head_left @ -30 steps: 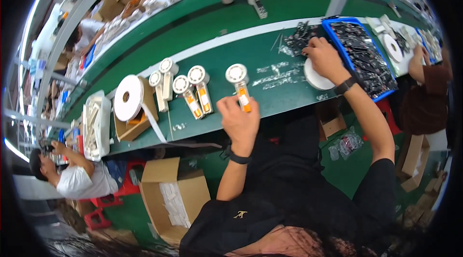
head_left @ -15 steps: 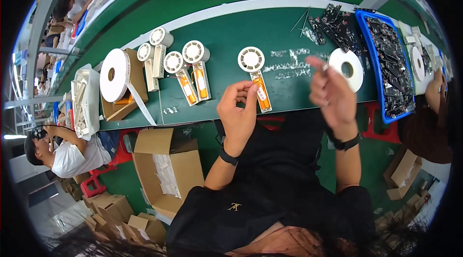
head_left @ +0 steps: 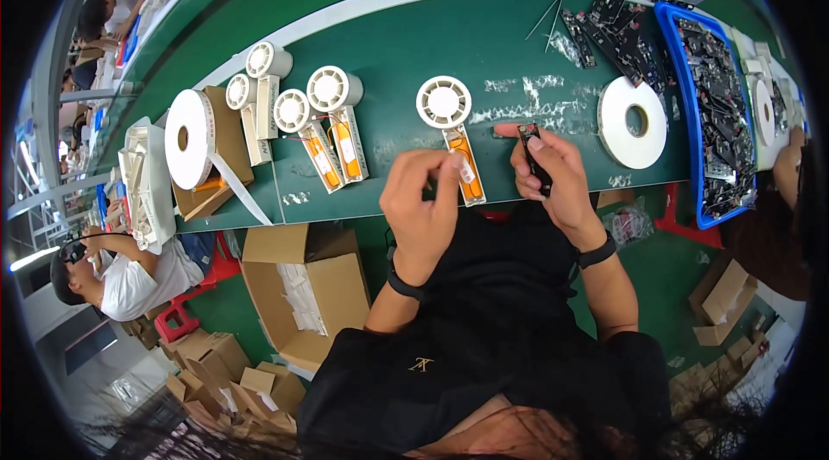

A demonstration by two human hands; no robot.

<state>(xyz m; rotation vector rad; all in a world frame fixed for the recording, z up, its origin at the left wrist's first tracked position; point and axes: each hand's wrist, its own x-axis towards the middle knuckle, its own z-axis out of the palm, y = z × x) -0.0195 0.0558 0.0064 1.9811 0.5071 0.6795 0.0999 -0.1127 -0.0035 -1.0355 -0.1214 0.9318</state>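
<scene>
A white handheld fan (head_left: 444, 103) lies on the green table in front of me, its handle open. An orange battery (head_left: 469, 173) and thin wires show inside the handle. My left hand (head_left: 421, 205) is at the handle's left side, thumb and fingers pinched together; whatever is between the tips is hidden. Just right of the fan, my right hand (head_left: 557, 179) grips a narrow black circuit board (head_left: 534, 162), holding it upright and apart from the handle.
Several fans (head_left: 334, 91) lie left, near a tape roll (head_left: 187, 139) and cardboard box (head_left: 226, 126). On the right are another tape roll (head_left: 610, 125), loose black boards (head_left: 615, 33) and a blue tray (head_left: 691, 166) of boards. A co-worker (head_left: 129, 283) sits at the left.
My right hand has come left and slightly down toward the fan, and the black board now shows in it. The left hand stays pinched beside the handle. The whole view has shifted slightly.
</scene>
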